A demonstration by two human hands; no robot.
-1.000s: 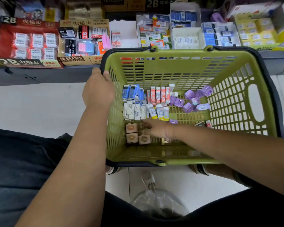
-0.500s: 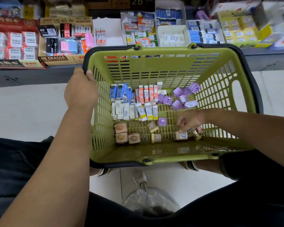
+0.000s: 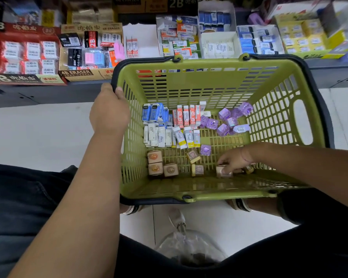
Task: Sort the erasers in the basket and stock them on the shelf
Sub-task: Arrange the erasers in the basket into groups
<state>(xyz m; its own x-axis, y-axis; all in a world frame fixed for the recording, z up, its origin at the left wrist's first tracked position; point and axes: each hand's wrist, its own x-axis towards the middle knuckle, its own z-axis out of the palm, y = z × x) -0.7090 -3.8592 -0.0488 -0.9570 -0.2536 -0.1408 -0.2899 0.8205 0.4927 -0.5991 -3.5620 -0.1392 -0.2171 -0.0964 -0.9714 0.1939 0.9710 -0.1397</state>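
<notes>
erasers (image 3: 170, 125) half sorted: my left hand (image 3: 109, 115) grips the basket (image 3: 189, 87) at ten o'clock to steady it; right hand (image 3: 235, 159) pinches a beige cube (image 3: 222, 171).

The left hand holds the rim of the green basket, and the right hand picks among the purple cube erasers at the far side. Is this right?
Not quite. The left hand does hold the rim of the green basket, but the right hand is at the near side, fingers curled over a beige cube eraser; the purple cube erasers lie farther back. The head view shows it.
</notes>
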